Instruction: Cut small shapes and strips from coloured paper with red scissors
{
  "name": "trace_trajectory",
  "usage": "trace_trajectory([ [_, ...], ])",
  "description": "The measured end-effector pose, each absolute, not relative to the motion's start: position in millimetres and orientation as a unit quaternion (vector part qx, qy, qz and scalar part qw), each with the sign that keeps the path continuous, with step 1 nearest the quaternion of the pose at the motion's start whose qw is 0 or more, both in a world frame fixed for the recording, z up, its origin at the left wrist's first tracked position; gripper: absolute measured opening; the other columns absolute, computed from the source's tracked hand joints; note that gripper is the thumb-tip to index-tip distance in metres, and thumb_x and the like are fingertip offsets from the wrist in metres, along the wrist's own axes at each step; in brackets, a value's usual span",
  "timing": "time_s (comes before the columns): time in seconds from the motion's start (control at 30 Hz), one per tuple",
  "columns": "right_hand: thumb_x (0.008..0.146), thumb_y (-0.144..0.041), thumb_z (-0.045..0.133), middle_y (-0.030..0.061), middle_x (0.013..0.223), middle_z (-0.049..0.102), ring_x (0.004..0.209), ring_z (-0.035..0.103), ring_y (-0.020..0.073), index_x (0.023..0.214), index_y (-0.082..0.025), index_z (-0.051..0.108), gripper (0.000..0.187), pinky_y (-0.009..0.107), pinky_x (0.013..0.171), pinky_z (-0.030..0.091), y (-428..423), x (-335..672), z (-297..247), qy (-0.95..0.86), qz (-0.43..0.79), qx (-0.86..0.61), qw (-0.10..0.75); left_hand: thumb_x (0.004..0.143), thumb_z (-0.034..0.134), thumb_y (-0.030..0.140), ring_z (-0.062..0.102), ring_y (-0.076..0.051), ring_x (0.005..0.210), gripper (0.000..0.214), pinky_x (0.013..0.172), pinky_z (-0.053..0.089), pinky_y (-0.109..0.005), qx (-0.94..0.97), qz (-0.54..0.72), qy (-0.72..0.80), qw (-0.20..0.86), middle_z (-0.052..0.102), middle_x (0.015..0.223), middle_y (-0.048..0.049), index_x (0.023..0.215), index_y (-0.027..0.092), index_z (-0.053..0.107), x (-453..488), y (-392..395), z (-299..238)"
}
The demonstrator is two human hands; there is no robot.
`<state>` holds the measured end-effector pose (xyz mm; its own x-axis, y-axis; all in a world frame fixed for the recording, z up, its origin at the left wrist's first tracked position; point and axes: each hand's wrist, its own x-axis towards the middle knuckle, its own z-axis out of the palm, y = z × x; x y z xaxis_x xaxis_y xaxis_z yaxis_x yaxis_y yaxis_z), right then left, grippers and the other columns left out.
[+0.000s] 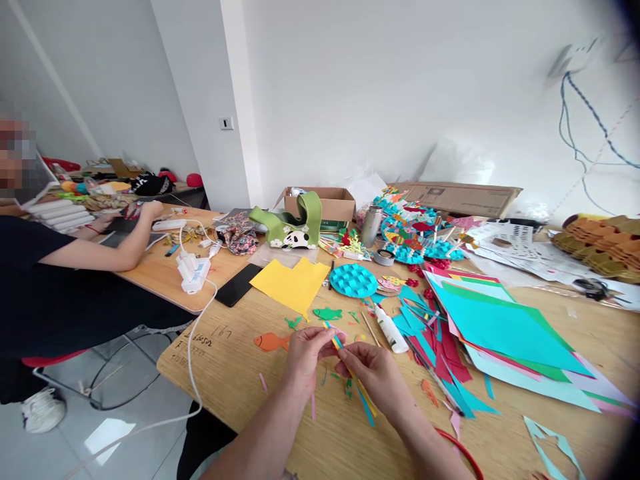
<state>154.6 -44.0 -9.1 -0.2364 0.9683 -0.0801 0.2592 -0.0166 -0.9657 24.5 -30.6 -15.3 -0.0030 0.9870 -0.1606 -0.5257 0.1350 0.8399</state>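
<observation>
My left hand (306,353) and my right hand (376,373) meet low over the wooden table (240,373). Both pinch a bundle of thin paper strips (336,338), yellow and blue, that runs diagonally between them. The left fingers grip its upper end and the right fingers its middle; the lower end pokes out below my right hand. An orange paper fish (271,342) lies just left of my left hand. A white glue bottle (391,329) lies on its side just beyond my right hand.
Yellow paper (290,283), a blue folded disc (353,280) and stacked coloured sheets (500,327) cover the table, with paper crafts and a cardboard box (325,203) behind. A person in black (60,280) sits at the left. A white cable (193,360) hangs off the edge.
</observation>
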Motion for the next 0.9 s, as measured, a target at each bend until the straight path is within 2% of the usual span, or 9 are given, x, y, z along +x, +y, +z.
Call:
trace_trajectory([
  [0.33,0.078,-0.056,0.053,0.0073,0.066,0.068,0.061,0.06,0.0175,0.07,-0.013,0.064,0.045,0.027,0.057,0.045,-45.1,154.5,-6.8,-0.597,0.521,-0.491,0.361,0.063,0.072,0.028,0.062,-0.016,0.062,0.018,0.064,0.05,-0.028,0.32,0.578,0.398,0.637,0.069,0.064,-0.0084,0.061,0.01,0.07,26.5,-33.2,-11.9],
  [0.73,0.076,-0.054,0.057,0.0032,0.058,0.064,0.052,0.053,0.0122,0.064,-0.014,0.063,0.042,0.024,0.052,0.042,-43.4,151.5,-9.8,-0.576,0.54,-0.478,0.385,0.063,0.072,0.027,0.058,-0.013,0.055,0.017,0.059,0.047,-0.026,0.308,0.565,0.388,0.659,0.067,0.061,-0.0068,0.058,0.012,0.069,27.3,-33.7,-12.7],
  [0.9,0.077,-0.053,0.057,0.0033,0.057,0.064,0.052,0.054,0.012,0.065,-0.014,0.063,0.041,0.023,0.052,0.042,-43.4,152.0,-11.2,-0.575,0.545,-0.471,0.388,0.063,0.072,0.026,0.06,-0.015,0.06,0.015,0.062,0.047,-0.027,0.303,0.568,0.38,0.664,0.068,0.064,-0.0081,0.06,0.012,0.069,26.2,-34.4,-10.9],
])
